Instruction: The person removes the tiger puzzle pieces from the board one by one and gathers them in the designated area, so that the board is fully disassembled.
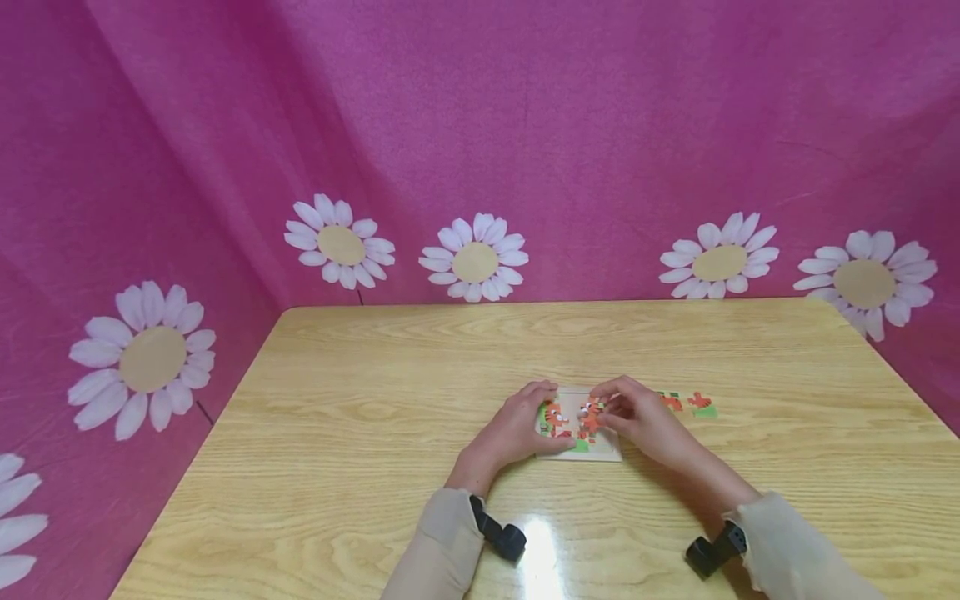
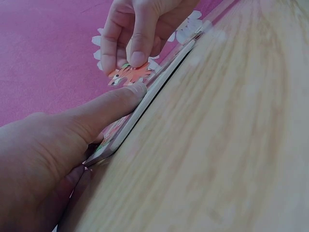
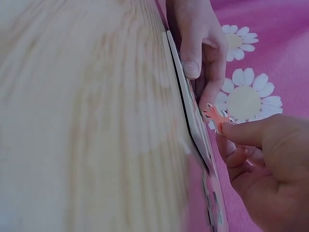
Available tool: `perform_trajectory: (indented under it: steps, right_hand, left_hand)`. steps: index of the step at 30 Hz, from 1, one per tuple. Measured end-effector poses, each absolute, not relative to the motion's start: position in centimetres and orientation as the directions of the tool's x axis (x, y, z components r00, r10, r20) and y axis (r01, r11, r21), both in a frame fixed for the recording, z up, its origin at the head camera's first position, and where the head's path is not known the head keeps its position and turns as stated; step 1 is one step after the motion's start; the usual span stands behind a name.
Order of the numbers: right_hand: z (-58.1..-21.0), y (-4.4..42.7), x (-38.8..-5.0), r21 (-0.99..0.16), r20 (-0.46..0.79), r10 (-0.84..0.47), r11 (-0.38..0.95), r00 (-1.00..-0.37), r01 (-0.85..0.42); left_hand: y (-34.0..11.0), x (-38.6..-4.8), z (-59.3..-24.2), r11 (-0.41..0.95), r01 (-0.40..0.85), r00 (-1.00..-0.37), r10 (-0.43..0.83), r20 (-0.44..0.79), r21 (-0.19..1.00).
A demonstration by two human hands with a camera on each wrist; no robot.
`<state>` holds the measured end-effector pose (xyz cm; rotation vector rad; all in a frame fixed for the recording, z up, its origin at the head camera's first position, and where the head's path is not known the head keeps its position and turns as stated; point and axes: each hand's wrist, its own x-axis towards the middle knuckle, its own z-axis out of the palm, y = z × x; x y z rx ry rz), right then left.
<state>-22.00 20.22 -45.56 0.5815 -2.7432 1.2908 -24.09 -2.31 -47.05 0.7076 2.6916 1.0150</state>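
A small jigsaw puzzle board (image 1: 606, 454) with a pale rim lies flat on the table, and orange and green pieces sit in its left and lower parts. My left hand (image 1: 512, 429) grips the board's left side, its thumb along the near edge and its fingers at the far edge. Between thumb and fingers, my right hand (image 1: 651, 423) pinches an orange puzzle piece (image 2: 129, 75) with an animal's eye on it. That piece is held just above the board, tilted in the left wrist view. The fingers partly cover the board's far side.
Several loose orange and green puzzle pieces (image 1: 702, 403) lie on the table, right of the board and partly behind my right hand. The wooden table (image 1: 360, 400) reaches back to a pink curtain (image 1: 570, 150) printed with white flowers. Each wrist wears a black camera mount.
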Motion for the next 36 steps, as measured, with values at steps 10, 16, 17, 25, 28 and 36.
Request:
perform_trajectory:
  steps: [10, 16, 17, 25, 28, 36]
  right_hand:
    - [-45.6, 21.4, -21.4, -0.754, 0.215, -0.284, 0.561, -0.935, -0.343]
    - [-46.2, 22.2, -21.1, -0.741, 0.299, -0.285, 0.532, -0.911, -0.41]
    - [-46.2, 22.4, -21.1, -0.739, 0.307, -0.284, 0.531, -0.908, -0.415]
    - [-45.9, 23.7, -20.8, -0.745, 0.246, -0.284, 0.556, -0.927, -0.369]
    - [-46.0, 24.1, -20.6, -0.738, 0.284, -0.295, 0.541, -0.912, -0.404]
    - [-46.4, 25.2, -20.1, -0.696, 0.376, -0.296, 0.536, -0.878, -0.478]
  left_hand:
    - [-2.2, -24.2, -47.2, 0.666, 0.346, -0.876, 0.482, -0.027, 0.661]
    - [-2.2, -24.1, -47.1, 0.671, 0.352, -0.875, 0.484, -0.025, 0.652]
    - [-2.2, -24.1, -47.1, 0.671, 0.354, -0.875, 0.484, -0.023, 0.652]
    - [-2.2, -24.1, -47.2, 0.666, 0.363, -0.874, 0.486, -0.01, 0.652]
    - [-2.2, -24.1, -47.3, 0.664, 0.369, -0.872, 0.489, -0.004, 0.65]
    - [-2.2, -24.1, -47.4, 0.663, 0.373, -0.872, 0.49, 0.001, 0.649]
